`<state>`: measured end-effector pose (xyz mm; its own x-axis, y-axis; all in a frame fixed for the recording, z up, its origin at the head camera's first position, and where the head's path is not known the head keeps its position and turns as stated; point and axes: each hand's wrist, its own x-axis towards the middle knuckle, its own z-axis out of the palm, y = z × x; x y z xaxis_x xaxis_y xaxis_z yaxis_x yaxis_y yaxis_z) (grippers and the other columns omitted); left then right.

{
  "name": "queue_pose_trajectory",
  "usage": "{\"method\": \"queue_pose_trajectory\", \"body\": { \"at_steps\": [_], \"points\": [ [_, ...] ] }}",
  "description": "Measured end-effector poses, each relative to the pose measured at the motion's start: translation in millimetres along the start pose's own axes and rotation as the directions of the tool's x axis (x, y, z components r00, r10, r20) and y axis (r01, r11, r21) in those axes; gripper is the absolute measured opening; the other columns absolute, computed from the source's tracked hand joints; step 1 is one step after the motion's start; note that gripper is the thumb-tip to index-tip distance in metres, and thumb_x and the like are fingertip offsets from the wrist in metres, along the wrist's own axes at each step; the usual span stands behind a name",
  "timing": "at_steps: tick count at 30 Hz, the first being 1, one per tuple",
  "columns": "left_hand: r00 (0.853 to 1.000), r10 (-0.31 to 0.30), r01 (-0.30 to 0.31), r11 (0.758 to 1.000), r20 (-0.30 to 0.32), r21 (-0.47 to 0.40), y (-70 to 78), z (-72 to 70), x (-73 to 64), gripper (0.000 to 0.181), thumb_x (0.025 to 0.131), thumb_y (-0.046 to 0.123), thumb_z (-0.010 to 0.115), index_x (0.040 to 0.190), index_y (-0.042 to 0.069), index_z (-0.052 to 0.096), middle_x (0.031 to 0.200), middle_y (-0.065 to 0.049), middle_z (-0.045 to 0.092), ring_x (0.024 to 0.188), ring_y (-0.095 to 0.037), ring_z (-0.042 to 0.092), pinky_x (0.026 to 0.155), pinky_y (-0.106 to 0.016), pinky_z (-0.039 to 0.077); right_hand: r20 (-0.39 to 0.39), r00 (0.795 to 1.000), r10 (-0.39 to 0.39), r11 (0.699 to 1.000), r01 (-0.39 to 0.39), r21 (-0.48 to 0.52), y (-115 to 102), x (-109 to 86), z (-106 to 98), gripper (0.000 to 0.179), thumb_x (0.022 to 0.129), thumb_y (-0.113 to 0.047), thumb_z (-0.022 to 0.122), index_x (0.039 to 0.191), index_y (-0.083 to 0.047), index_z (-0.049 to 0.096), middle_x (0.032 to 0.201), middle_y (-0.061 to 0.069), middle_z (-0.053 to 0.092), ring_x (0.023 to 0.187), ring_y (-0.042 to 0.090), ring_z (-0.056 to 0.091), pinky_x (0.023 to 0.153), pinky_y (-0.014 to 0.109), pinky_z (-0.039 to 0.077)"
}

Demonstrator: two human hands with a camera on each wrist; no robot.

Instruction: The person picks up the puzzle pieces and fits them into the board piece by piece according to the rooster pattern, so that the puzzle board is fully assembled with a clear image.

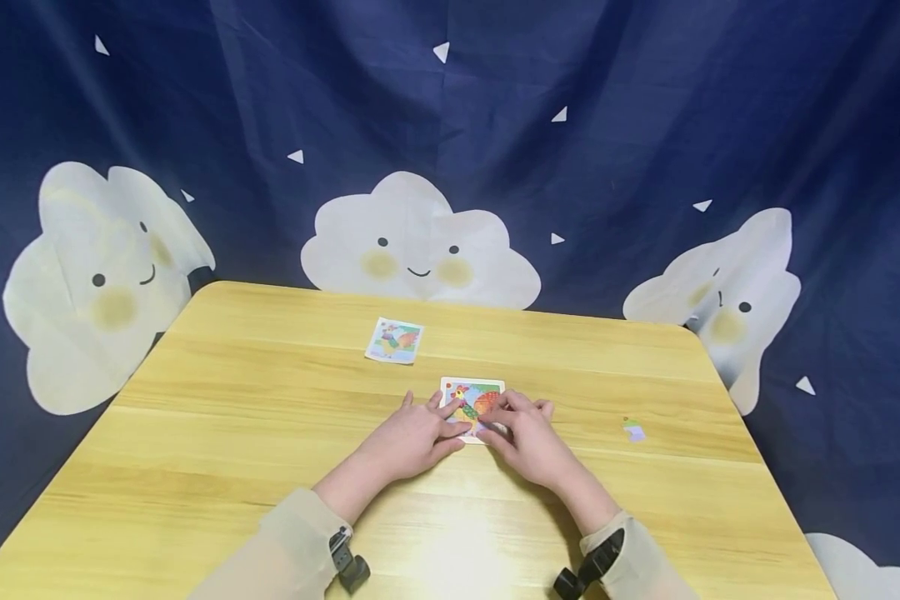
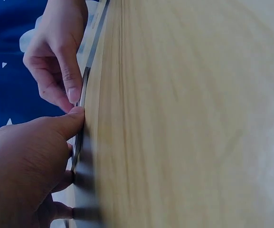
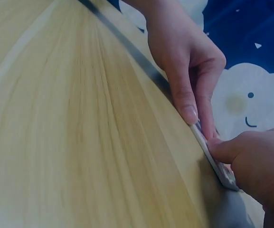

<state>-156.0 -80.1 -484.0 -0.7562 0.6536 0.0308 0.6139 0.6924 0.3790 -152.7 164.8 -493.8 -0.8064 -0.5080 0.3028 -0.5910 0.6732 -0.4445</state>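
Note:
A small rooster jigsaw puzzle [image 1: 487, 388] in a white frame lies flat on the table between both hands. My left hand [image 1: 412, 437] rests over its left part, fingers spread and fairly straight. In the left wrist view, the left thumb [image 2: 72, 121] touches the near edge of the frame. From the right side, my right hand [image 1: 528, 437] bends its fingers down onto the picture. Its thumb [image 3: 222, 149] sits at the frame's edge, close to the other hand's fingertips. I cannot tell whether the right fingers pinch a piece, as they cover that spot.
A square card [image 1: 394, 341] with the same rooster picture lies behind and left of the puzzle. Off to the right is a small loose puzzle piece [image 1: 633, 430], green and lilac. The wooden table [image 1: 232, 417] ends at a dark blue curtain [image 1: 450, 108] printed with clouds.

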Motion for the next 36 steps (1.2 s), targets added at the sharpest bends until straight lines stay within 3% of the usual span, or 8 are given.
{"method": "queue_pose_trajectory", "body": {
  "at_steps": [13, 21, 36],
  "points": [
    [1.0, -0.001, 0.001, 0.999, -0.008, 0.051, 1.9, 0.6, 1.1, 0.04, 0.109, 0.042, 0.059, 0.142, 0.024, 0.07, 0.157, -0.01, 0.051, 0.143, -0.048, 0.045, 0.107, -0.082, 0.03, -0.008, 1.0, -0.001, 0.998, 0.001, -0.059, 4, -0.5, -2, 0.022, 0.092, -0.029, 0.086, 0.109, -0.016, 0.087, 0.095, -0.011, 0.052, 0.09, 0.009, 0.051, 0.084, 0.046, 0.024],
    [1.0, -0.005, 0.005, 0.999, 0.006, 0.054, 1.5, 1.3, 1.7, 0.04, 0.109, 0.042, 0.058, 0.142, 0.024, 0.07, 0.158, -0.009, 0.049, 0.144, -0.048, 0.044, 0.108, -0.082, 0.03, 0.01, 1.0, -0.002, 0.999, 0.003, -0.048, 3, -3.5, -6, 0.025, 0.095, -0.029, 0.083, 0.114, -0.014, 0.085, 0.101, -0.008, 0.058, 0.096, 0.012, 0.055, 0.089, 0.05, 0.026],
    [1.0, -0.015, 0.015, 1.0, 0.009, 0.019, 1.6, 0.7, 0.8, 0.038, 0.109, 0.041, 0.059, 0.141, 0.025, 0.071, 0.158, -0.008, 0.049, 0.146, -0.046, 0.042, 0.11, -0.082, 0.026, -0.101, 0.994, 0.038, 0.999, -0.036, 0.015, 28, -26.4, -37, 0.024, 0.092, -0.023, 0.085, 0.113, -0.01, 0.083, 0.107, -0.003, 0.066, 0.094, 0.015, 0.059, 0.085, 0.046, 0.023]
  ]
}}
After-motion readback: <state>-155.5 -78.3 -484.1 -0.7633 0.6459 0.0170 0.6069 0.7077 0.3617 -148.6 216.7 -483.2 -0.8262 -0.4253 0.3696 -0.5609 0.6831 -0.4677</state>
